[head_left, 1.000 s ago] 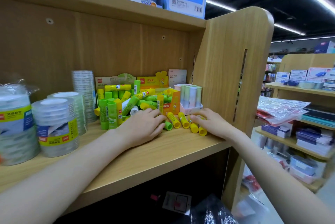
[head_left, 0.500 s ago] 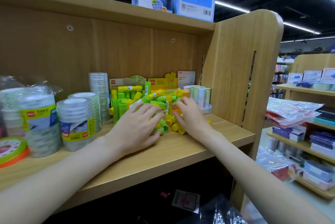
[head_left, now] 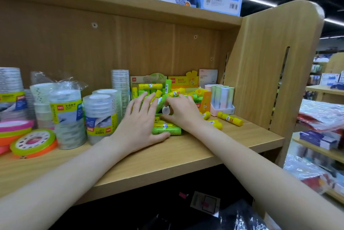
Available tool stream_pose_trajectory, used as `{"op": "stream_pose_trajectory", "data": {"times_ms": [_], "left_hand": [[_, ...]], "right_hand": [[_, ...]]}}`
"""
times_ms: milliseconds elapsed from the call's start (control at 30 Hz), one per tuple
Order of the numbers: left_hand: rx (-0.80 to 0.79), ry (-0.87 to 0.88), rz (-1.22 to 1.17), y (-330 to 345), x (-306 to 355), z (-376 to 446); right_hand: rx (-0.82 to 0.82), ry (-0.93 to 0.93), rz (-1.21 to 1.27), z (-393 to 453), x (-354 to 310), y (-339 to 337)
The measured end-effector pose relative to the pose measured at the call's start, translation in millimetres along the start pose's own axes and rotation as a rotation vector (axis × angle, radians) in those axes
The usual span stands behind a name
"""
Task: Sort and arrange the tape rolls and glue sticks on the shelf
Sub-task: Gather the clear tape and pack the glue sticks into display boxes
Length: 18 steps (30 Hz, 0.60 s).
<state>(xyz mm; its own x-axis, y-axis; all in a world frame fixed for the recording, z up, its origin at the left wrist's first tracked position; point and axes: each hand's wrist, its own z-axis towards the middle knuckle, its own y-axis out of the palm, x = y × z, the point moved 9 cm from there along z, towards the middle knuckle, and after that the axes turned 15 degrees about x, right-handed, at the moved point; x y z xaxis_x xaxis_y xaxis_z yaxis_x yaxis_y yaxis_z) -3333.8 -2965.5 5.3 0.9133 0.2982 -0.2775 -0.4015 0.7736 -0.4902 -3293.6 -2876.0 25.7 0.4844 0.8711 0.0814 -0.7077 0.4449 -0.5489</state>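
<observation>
Glue sticks [head_left: 166, 130] lay heaped at frame centre on the wooden shelf [head_left: 186, 157], before their display boxes [head_left: 183, 81]. Left hand [head_left: 138, 127] rested spread-fingered against the heap; right hand [head_left: 183, 112] pinched a white-capped stick [head_left: 165, 110]. Wrapped clear tape stacks [head_left: 101, 116] crowded the left, coloured tape rolls [head_left: 33, 141] at the far left edge. Pastel sticks [head_left: 221, 96] stood upright to the right.

On the wooden shelf [head_left: 186, 157], the left hand [head_left: 138, 121] lies flat with spread fingers against a heap of glue sticks [head_left: 165, 129]. The right hand [head_left: 183, 111] pinches a white-capped green stick [head_left: 164, 106]. Wrapped tape rolls [head_left: 100, 116] stand to the left.
</observation>
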Motion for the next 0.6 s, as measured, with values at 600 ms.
{"op": "stream_pose_trajectory", "data": {"times_ms": [600], "left_hand": [[0.030, 0.190, -0.118, 15.1, 30.0, 17.6]], "right_hand": [[0.537, 1.236, 1.130, -60.8, 143.1, -51.4]]}}
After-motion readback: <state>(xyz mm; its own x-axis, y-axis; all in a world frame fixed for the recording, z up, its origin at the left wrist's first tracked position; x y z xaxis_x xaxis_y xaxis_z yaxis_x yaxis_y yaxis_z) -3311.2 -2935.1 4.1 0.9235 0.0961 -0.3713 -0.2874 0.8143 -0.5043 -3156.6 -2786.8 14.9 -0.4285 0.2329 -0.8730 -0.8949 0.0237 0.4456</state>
